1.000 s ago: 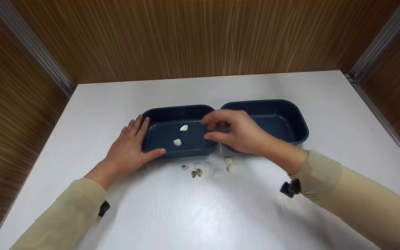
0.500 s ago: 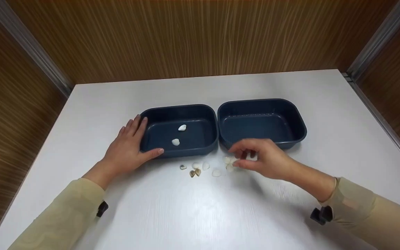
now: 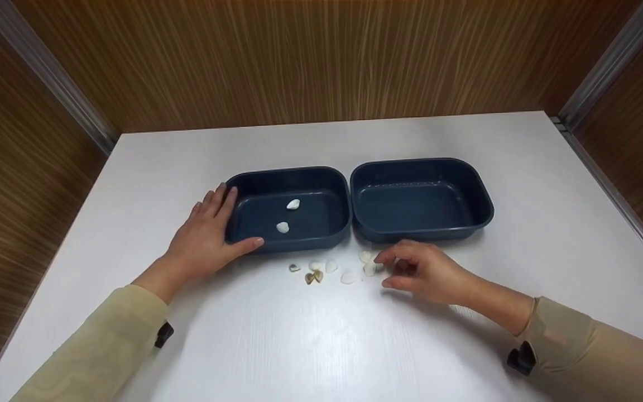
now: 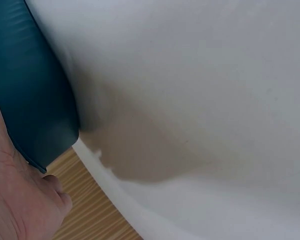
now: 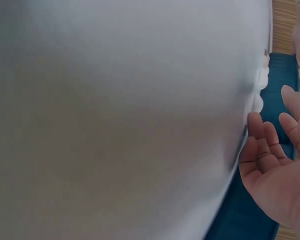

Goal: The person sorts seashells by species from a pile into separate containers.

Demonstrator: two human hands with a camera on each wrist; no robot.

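My left hand [image 3: 201, 240] rests on the left end of the left dark blue bin [image 3: 293, 244], its thumb along the front rim. Two white seashells, one farther back [image 3: 293, 204] and one nearer [image 3: 282, 227], lie inside that bin. Just right of a pair of pale shells [image 3: 369, 269] on the table hovers my right hand [image 3: 430, 272], thumb and forefinger apart with nothing visible between them. Farther left lie more white shells [image 3: 348, 277], two brown shells [image 3: 318, 276] and a small greyish shell [image 3: 294, 268]. In the right wrist view the right hand [image 5: 277, 165] has loosely bent fingers.
A second dark blue bin [image 3: 422, 234] stands beside the first, their ends nearly touching; no shells show in it. Both are on a white table [image 3: 321, 346], with wood-grain panels [image 3: 321, 61] behind and at the sides.
My right hand has moved from above the left bin's right end, down and right to the shells in front of the right bin. Its thumb and forefinger have parted slightly. The left hand stays put.
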